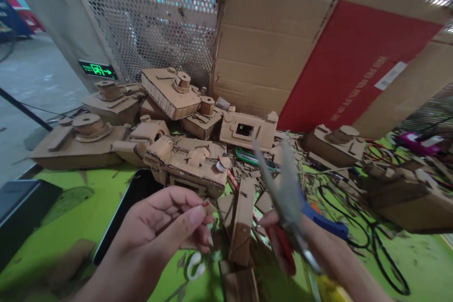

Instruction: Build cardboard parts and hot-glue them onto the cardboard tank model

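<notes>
Near the lower middle, my left hand (pixel 166 229) pinches a tiny piece with a red end (pixel 205 204) between thumb and fingertip. Scissors (pixel 288 198), blurred and with blades pointing up and apart, are held in my right hand (pixel 300 240); their handles show red and yellow. Between the hands a long cardboard piece (pixel 244 219) lies on the green tabletop (pixel 113 193). Just beyond my left hand is a cardboard model (pixel 191 163) with a small round part on its right end. A white curled piece (pixel 195 266) lies below my left fingers.
Cardboard camera-like models (pixel 79 139) line the back and left. A dark phone (pixel 130 203) and a dark box (pixel 26 212) are at left. A green cutter (pixel 251 156), scraps, a blue handle (pixel 325 222) and black cable (pixel 382 255) lie right of centre. Cardboard sheets (pixel 262 47) stand behind.
</notes>
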Available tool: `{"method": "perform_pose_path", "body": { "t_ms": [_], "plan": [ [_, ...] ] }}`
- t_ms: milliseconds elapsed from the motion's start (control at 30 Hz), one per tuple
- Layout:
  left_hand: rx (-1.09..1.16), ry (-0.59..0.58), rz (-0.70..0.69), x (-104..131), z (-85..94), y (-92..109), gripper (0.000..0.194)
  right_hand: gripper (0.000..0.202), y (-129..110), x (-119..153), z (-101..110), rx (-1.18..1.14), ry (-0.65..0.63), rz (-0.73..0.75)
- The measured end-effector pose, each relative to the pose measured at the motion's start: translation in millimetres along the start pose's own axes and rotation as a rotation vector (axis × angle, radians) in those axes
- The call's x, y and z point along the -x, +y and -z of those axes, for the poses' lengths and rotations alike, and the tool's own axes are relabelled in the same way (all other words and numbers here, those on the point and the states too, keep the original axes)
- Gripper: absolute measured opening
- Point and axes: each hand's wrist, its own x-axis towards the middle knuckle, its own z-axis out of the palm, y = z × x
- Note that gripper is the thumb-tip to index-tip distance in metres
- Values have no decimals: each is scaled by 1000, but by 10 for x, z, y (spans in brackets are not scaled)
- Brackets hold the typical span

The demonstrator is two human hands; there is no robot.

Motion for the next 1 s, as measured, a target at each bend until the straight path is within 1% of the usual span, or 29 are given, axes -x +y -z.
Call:
{"method": "perform_pose_path", "body": {
  "t_ms": [67,133,167,267,433,600,700,867,933,1000],
  "plan": [
    [6,-2,3,3,-22,14,23,69,-146,-153,-5,9,-87,9],
    [-2,4,-3,8,-49,32,23,56,-272,-262,-25,59,-122,17],
    [-2,2,-9,11,-61,40,23,53,-312,-290,-40,90,-140,17],
    [16,-4,-15,28,-76,49,25,48,-343,-291,-88,157,-147,22],
    [30,-12,-13,36,-55,28,26,38,-310,-294,-146,168,-113,53],
    [19,5,-16,25,-79,51,26,24,-345,-337,-133,169,-74,91],
    [5,12,-5,15,-104,74,27,27,-352,-314,-114,148,-90,88],
    [-56,-2,-9,-2,-95,80,26,55,-364,-293,-123,103,-163,20],
    [-79,-7,-17,2,-82,73,25,56,-371,-305,-114,79,-184,-13],
    [-94,-10,-31,14,-73,67,22,49,-372,-324,-88,59,-211,-42]
  ]
}}
